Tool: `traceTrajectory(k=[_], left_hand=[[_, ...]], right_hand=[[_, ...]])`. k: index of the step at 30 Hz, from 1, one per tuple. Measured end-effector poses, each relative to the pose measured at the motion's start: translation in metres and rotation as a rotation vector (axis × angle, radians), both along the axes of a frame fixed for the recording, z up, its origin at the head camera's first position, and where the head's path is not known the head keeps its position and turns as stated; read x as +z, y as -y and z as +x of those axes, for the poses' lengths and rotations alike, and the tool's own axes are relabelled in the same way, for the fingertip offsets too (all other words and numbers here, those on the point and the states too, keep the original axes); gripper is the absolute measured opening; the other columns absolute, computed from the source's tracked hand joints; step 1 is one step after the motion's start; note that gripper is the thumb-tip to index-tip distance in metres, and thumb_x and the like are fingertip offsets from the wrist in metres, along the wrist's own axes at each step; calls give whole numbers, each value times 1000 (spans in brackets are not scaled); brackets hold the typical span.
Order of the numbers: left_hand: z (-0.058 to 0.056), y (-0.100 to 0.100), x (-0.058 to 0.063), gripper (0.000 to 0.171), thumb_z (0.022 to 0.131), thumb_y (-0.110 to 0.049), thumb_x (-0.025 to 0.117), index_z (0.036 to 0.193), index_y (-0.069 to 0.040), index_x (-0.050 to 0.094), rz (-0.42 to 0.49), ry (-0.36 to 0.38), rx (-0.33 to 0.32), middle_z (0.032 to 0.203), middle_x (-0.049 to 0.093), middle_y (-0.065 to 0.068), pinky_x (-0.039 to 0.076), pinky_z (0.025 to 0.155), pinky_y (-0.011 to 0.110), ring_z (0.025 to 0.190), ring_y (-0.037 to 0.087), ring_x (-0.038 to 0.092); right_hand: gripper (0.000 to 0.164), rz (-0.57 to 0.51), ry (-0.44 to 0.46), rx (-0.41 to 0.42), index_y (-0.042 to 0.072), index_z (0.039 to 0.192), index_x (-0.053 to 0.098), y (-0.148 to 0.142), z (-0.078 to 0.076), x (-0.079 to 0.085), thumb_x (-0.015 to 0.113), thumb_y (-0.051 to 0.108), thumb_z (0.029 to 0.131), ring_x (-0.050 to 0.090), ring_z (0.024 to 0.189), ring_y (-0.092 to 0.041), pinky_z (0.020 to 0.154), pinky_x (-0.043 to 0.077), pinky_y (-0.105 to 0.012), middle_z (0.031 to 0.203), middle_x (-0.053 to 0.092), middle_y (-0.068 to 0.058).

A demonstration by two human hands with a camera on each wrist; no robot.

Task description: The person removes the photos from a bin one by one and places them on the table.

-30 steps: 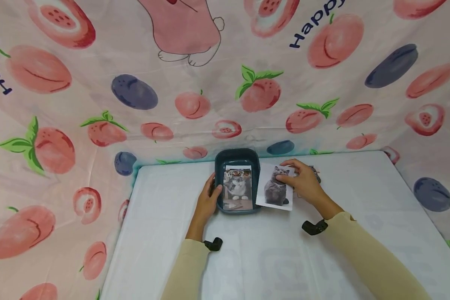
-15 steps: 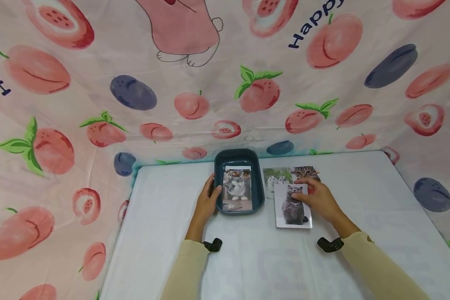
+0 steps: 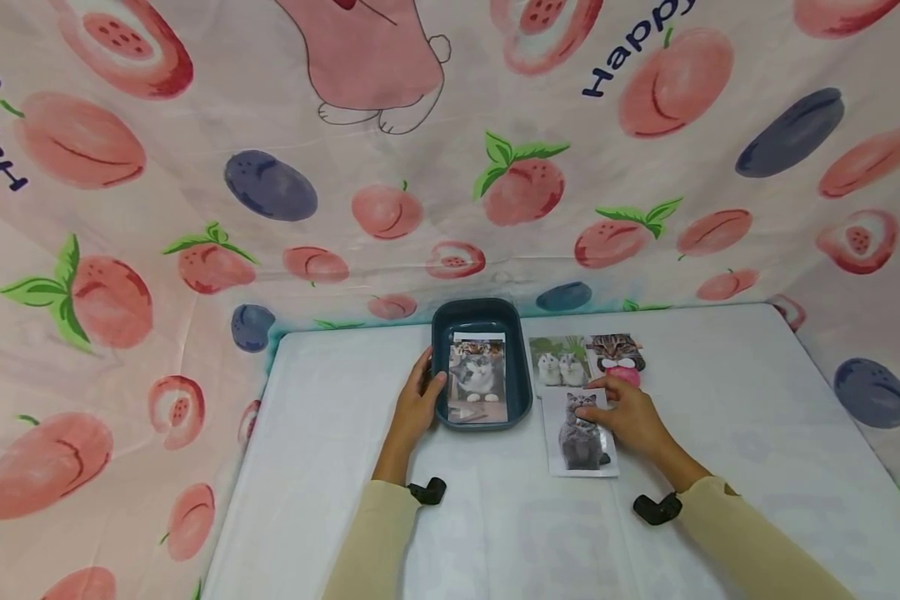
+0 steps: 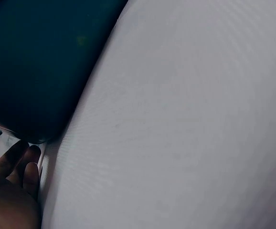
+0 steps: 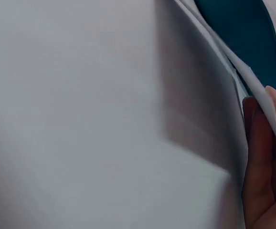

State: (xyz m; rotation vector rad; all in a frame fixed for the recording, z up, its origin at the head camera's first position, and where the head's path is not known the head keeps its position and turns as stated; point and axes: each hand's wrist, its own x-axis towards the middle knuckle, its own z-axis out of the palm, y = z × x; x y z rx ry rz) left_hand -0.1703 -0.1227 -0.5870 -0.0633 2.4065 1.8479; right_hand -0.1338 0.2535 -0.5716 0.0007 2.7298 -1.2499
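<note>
A dark teal tray [image 3: 525, 392] stands near the back of the table, with a cat photo card [image 3: 477, 379] lying in it. My left hand [image 3: 414, 408] grips its left side, thumb at the rim and fingers outside. In the left wrist view, the fingers [image 4: 14, 162] reach the tray's end wall [image 4: 37, 71]. My right hand [image 3: 637, 421] pinches a photo card of a sitting grey cat [image 3: 581, 454], right of the tray. The right wrist view shows the card's white edge [image 5: 257, 88] between thumb and fingers, with a shadow on the cloth; whether another card lies under it I cannot tell.
Behind the held card lie two more picture cards, one with two small white animals [image 3: 558, 362] and one with a tabby cat and something pink [image 3: 618, 350]. White cloth [image 3: 495, 525] covers the table. A fruit-printed curtain [image 3: 390, 167] stands directly behind and at the sides.
My right hand has drawn the grey cat card away from the tray's right edge, rightward and toward the front, uncovering the two cards behind. The left hand and tray stay put.
</note>
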Motion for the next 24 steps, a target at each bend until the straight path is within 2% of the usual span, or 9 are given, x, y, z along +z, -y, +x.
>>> traceTrajectory(k=[6,9,12,18,24], left_hand=[[0,-1,1,56,102,-51,56,154,-51,34,-9,-9,-9,163,39,-1,30,123,52,150,25,38],[0,0,1,56,102,-52,55,154,-51,35,-9,-3,-4,163,40,-1,31,123,51,150,25,39],[0,0,1,56,102,-51,55,154,-51,35,-5,-8,-4,163,40,-1,31,123,51,150,25,39],[0,0,0,56,102,-52,56,154,-51,35,-3,-21,-5,162,41,-1,31,123,51,150,24,40],[1,1,1,57,101,-55,56,154,-49,36,-1,-16,-2,162,41,-1,31,123,51,149,25,40]], right_hand=[[53,70,-47,-5,9,121,69,5,3,-5,86,39,81,63,111,-39,91,54,-57,124,68,-24],[49,95,-70,-2,9,119,69,8,5,-5,88,34,81,62,100,-34,81,54,-47,113,70,-20],[48,117,-91,5,9,118,70,10,5,-3,88,32,80,58,90,-28,72,48,-37,101,68,-16],[46,132,-122,15,10,116,70,14,6,-2,89,31,79,59,90,-26,72,48,-35,100,70,-14],[46,143,-106,18,11,114,70,16,7,-3,90,31,78,55,83,-23,65,43,-31,89,67,-8]])
